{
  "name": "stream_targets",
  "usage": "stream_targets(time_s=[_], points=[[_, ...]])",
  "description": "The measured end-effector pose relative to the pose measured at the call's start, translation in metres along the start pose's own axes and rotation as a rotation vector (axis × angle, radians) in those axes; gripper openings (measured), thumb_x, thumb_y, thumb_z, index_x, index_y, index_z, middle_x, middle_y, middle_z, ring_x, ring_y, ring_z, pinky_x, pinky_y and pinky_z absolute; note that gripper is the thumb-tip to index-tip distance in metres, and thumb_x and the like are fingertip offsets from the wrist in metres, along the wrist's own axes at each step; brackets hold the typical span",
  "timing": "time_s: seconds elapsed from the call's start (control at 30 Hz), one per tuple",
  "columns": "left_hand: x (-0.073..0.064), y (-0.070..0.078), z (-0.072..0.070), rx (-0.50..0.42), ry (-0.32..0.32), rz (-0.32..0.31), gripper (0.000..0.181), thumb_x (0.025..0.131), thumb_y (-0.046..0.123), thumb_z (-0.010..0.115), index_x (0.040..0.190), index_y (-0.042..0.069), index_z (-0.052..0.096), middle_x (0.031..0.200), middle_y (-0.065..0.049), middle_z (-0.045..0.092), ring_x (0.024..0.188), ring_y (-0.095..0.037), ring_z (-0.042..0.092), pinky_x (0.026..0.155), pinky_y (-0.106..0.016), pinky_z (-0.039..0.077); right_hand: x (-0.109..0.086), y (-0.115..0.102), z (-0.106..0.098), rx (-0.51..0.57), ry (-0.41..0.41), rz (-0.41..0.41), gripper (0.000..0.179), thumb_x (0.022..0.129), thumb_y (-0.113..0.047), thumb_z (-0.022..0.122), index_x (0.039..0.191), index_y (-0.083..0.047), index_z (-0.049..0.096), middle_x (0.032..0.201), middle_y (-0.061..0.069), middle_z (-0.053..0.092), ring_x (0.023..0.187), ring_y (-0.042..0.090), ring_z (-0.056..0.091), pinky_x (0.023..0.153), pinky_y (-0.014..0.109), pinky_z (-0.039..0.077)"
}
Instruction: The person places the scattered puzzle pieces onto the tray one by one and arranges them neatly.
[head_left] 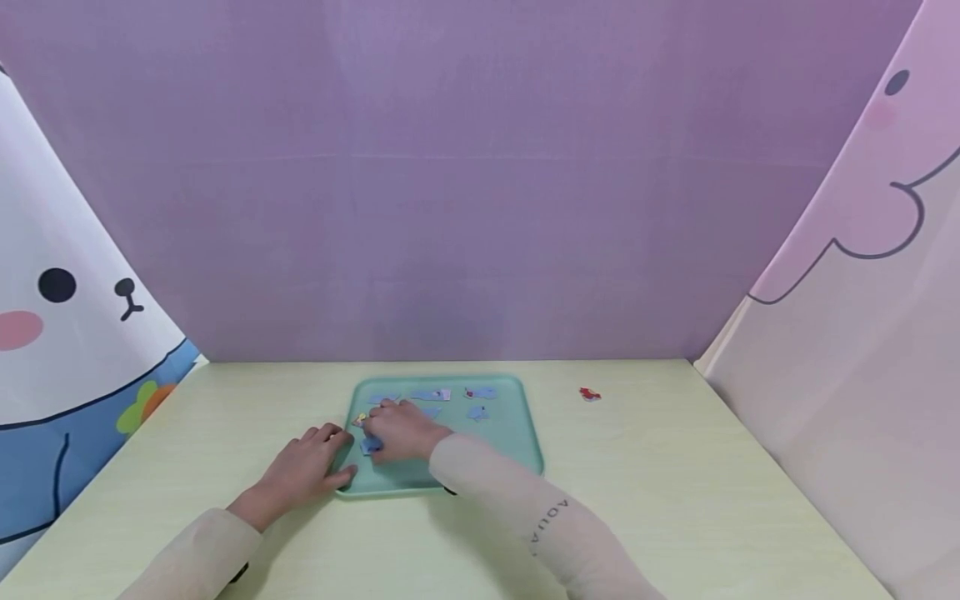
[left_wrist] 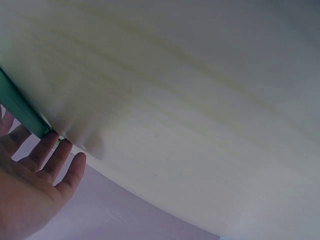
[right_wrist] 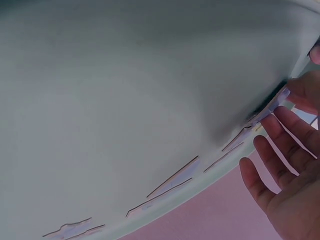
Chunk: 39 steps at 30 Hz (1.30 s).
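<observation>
In the head view my right hand (head_left: 405, 430) is over the left part of a green tray (head_left: 487, 450), pinching a blue puzzle piece (head_left: 371, 447). The right wrist view has that piece edge-on between thumb and fingertips, low over the tray floor, with the other fingers spread. My left hand (head_left: 303, 468) rests at the tray's left rim, its relaxed fingers touching the edge. A small piece with yellow on it (head_left: 359, 419) lies by the right fingertips. Further blue pieces lie along the tray's back, among them one with a red spot (head_left: 481, 392) and a small one (head_left: 477, 412).
A red cutout piece (head_left: 589, 394) lies on the pale wooden table (head_left: 645, 492), right of the tray. A purple cloth (head_left: 480, 208) rises behind the table. Printed cartoon curtains (head_left: 82, 350) flank both sides.
</observation>
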<state>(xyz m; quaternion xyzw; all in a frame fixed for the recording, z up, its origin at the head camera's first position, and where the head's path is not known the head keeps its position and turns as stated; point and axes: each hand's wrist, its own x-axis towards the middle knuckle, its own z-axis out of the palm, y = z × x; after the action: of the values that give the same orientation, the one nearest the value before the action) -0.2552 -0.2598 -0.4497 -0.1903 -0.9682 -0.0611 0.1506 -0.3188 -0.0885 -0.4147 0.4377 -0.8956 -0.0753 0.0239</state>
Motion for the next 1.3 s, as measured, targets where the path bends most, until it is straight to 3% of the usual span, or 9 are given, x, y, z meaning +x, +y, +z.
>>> stream_targets(time_s=[0.53, 0.73, 0.97, 1.3], points=[[0.0, 0.0, 0.001, -0.005, 0.007, 0.001, 0.045, 0.078, 0.036, 0.067, 0.109, 0.005, 0.06, 0.107, -0.011, 0.058, 0.092, -0.029, 0.056, 0.064, -0.043, 0.049, 0.006, -0.006, 0.007, -0.007, 0.036, 0.031, 0.018, 0.08, -0.041, 0.066, 0.089, -0.028, 0.058, 0.084, -0.013, 0.052, 0.091, 0.008, 0.048, 0.082, 0.03, 0.044], [0.0, 0.0, 0.0, -0.004, -0.003, 0.001, 0.045, 0.078, 0.037, 0.067, 0.108, 0.005, 0.06, 0.106, -0.012, 0.058, 0.092, -0.029, 0.056, 0.064, -0.044, 0.049, 0.004, -0.004, 0.008, 0.001, 0.022, 0.041, 0.025, 0.081, -0.042, 0.065, 0.101, -0.028, 0.06, 0.099, -0.014, 0.058, 0.099, 0.008, 0.049, 0.088, 0.031, 0.045], [0.0, 0.002, -0.002, -0.001, -0.024, -0.002, 0.045, 0.078, 0.037, 0.067, 0.108, 0.005, 0.06, 0.106, -0.012, 0.057, 0.091, -0.03, 0.056, 0.064, -0.044, 0.049, -0.005, 0.002, 0.005, 0.007, 0.014, 0.043, 0.034, 0.082, -0.042, 0.064, 0.111, -0.027, 0.06, 0.109, -0.013, 0.059, 0.104, 0.008, 0.05, 0.09, 0.032, 0.045], [0.0, 0.002, -0.001, -0.007, -0.03, -0.014, 0.046, 0.078, 0.038, 0.067, 0.109, 0.005, 0.06, 0.109, -0.013, 0.057, 0.095, -0.031, 0.056, 0.067, -0.046, 0.049, -0.024, 0.019, 0.006, 0.001, 0.052, 0.018, 0.033, 0.082, -0.039, 0.064, 0.11, -0.023, 0.061, 0.109, -0.011, 0.061, 0.101, 0.009, 0.052, 0.088, 0.032, 0.046]])
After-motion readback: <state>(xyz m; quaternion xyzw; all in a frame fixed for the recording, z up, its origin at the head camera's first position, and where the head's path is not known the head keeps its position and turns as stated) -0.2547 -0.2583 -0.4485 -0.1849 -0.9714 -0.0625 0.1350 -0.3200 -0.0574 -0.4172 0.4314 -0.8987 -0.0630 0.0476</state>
